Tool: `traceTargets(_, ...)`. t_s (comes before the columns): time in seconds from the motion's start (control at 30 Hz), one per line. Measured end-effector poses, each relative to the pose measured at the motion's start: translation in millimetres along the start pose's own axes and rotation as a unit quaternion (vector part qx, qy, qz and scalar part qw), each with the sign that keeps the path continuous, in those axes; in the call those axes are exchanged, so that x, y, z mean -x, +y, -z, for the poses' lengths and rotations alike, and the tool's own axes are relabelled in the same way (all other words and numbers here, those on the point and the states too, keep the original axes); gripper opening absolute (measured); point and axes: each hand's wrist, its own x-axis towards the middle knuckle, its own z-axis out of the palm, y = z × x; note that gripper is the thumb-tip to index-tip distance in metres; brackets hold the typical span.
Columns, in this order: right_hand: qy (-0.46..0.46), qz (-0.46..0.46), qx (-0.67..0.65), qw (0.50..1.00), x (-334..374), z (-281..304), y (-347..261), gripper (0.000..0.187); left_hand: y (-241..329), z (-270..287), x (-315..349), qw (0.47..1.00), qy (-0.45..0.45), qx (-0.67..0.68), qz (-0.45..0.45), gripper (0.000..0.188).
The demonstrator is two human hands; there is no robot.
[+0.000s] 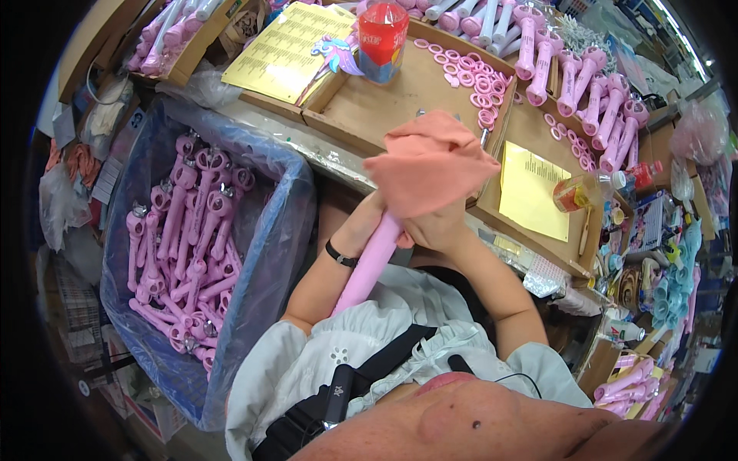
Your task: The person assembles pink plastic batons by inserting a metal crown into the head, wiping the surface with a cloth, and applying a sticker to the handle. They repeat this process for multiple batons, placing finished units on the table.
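A long pink toy wand [367, 270] slants up from my lap, its upper end covered by an orange cloth [430, 165]. My left hand [370, 220] is closed around the wand just below the cloth, a black band on its wrist. My right hand [437, 227] is closed on the cloth's lower edge, at the wand's right side. The cloth hides the wand's head and some of my fingers. To the left, a blue plastic-lined bin [296, 188] holds a heap of similar pink wands [188, 207].
Ahead on the bench, a cardboard tray [361, 115] holds pink rings [480, 81] and a red-labelled bottle [382, 42]. Yellow sheets [288, 50] lie beside it. More pink wands [576, 77] stand at the back right, near a bottle of yellowish liquid [576, 190].
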Motion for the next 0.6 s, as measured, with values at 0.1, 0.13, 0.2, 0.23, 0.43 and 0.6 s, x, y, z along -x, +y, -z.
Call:
traceTargets(0.1, -0.084, 0.073, 0.005, 0.994, -8, 7, 7, 0.030, 0, 2, -1, 0.998, -0.013, -0.057, -0.003, 0.053)
traceTargets(0.13, -0.091, 0.062, 0.027, 0.994, -11, 8, 12, 0.029, 1, 3, -2, 0.997, -0.036, -0.071, -0.005, 0.054)
traceTargets(0.2, -0.041, 0.014, 0.006, 0.999, -14, 7, 23, 0.025, 2, 3, -3, 0.991, -0.130, -0.010, -0.018, 0.050)
traceTargets(0.23, -0.021, -0.029, -0.013, 0.999, -12, 4, 28, 0.024, 3, 3, -2, 0.994, -0.092, -0.050, -0.026, 0.050)
traceTargets(0.43, 0.164, 0.050, 0.097, 0.980, 16, -14, 21, 0.019, 10, 1, 4, 0.972, -0.028, -0.192, -0.132, 0.073)
traceTargets(0.6, -0.077, 0.007, -0.070, 0.995, 12, 3, 10, 0.012, 14, 2, 1, 0.921, -0.022, -0.372, -0.112, 0.085)
